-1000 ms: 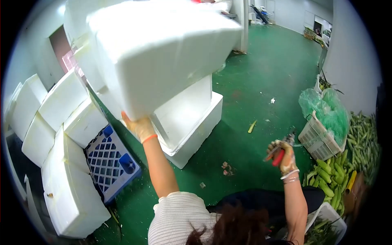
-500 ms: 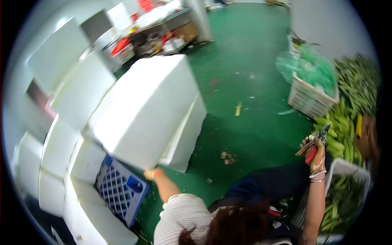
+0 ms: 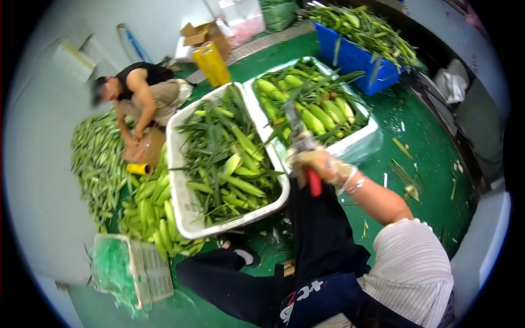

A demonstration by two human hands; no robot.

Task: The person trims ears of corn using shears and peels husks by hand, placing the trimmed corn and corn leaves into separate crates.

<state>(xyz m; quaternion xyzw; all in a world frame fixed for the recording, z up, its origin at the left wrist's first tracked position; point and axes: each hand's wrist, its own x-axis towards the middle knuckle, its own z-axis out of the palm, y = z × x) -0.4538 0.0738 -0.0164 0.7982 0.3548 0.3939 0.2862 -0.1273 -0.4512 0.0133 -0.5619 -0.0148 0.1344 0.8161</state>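
- Nearest, 4 to 6 o'clock: the wearer's striped sleeve [image 3: 407,268] and dark apron [image 3: 328,300].
- Just off centre, 3 o'clock: the gloved right hand [image 3: 324,164], fingers wrapped round red-handled pruners [image 3: 314,183]. The blades point towards 12; blur hides whether they are apart.
- The left hand, last seen against a white foam box, has gone out of view; its grip cannot be told.
- The view has swung from the stacked foam boxes to the corn, so the pruners are now beside the filled containers.
- Centre, reaching to 10 o'clock: a white crate [image 3: 188,210] of green corn ears [image 3: 243,185] and long leaves, just beside the right hand.
- 1 o'clock, behind the hand: a plastic-wrapped box [image 3: 363,142] with more corn [image 3: 317,117], some ears showing paler husks.
- 8 o'clock: a slatted basket [image 3: 156,276], tilted in view, with green netting [image 3: 112,268].
- 8 to 9 o'clock: a loose corn pile [image 3: 145,213] on the green floor; beyond it, a heap of slim green pods [image 3: 93,158].
- Between 1 and 2 o'clock, farther: a blue bin [image 3: 355,65] heaped with leafy stalks.
- 10 o'clock: another person [image 3: 142,90] crouches, hands at a brown package [image 3: 149,147].
- Far, 11 o'clock: an open cardboard box [image 3: 217,41].
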